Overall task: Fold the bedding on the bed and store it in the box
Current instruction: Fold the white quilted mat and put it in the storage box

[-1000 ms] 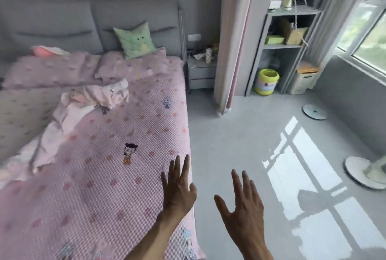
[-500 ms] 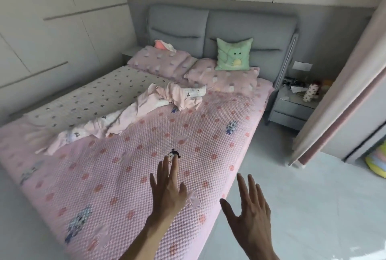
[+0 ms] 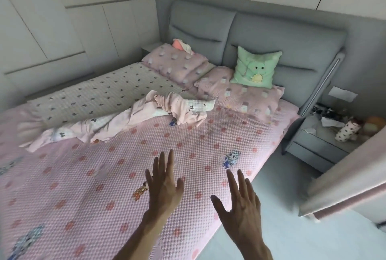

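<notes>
Here both hands (image 3: 165,188) spread empty; forearms cut off below.

Bedding on bed, unfolded.
Pink quilted coverlet (image 3: 188,155) with red flowers and cartoon figures, spread flat across the bed (image 3: 259,23). Pale pink blanket (image 3: 129,119), crumpled in a long heap near the middle. Cream bow-print sheet (image 3: 94,96) lies flat along the far side.

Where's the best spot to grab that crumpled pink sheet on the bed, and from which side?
Probably the bunched end of the crumpled pink sheet, near the pillows. It stands up in folds, easy to pinch, while the rest trails flat. Come from the near bed edge; both the left hand and the right hand are open and empty.
</notes>
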Tool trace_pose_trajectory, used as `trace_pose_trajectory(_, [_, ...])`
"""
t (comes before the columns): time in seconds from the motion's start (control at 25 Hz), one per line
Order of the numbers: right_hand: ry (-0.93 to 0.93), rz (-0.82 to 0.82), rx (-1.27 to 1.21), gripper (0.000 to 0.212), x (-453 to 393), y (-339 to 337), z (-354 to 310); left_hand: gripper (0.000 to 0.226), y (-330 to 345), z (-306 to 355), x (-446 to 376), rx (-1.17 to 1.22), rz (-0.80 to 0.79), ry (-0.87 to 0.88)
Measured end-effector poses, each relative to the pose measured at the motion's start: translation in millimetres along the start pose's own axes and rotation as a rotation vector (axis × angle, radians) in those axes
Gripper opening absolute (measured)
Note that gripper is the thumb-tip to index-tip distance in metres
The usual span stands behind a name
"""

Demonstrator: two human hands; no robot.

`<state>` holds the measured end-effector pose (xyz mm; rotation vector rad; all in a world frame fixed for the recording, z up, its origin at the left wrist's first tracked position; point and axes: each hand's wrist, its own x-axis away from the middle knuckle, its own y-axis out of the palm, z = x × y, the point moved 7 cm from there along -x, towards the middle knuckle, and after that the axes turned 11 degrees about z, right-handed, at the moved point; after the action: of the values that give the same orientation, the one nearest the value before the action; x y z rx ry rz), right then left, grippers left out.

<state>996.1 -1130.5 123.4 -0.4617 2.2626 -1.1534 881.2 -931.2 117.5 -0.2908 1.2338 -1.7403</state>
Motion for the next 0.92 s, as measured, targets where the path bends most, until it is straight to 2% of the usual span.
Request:
trace_pose_trajectory(0.2, [-0.161, -0.114, -0.026, 0.08, -137.2, 27.7, 70.0, 0.095, 64.1, 57.3, -59.9, -0.081, 0.05, -0.128])
trace_pose_trajectory(0.4, [-0.274, -0.194, -0.074, 0.081, -270.3, 74.1, 102.9, 0.097, 118.2, 72.9, -144.6, -0.127, 0.095, -0.26])
trace_pose_trajectory(0.68, [-0.293, -0.329, -0.012, 0.08, -433.0, 200.2, 147.1, 0.1, 254.5, 60.3, -278.7, -0.146, 0.024, -0.35])
trace_pose_trajectory(0.92, [-0.395, -0.46, 0.003, 0.081, -543.6, 346.5, 168.9, 0.095, 365.9, 46.9, -377.7, -0.176, 0.009, -0.405])
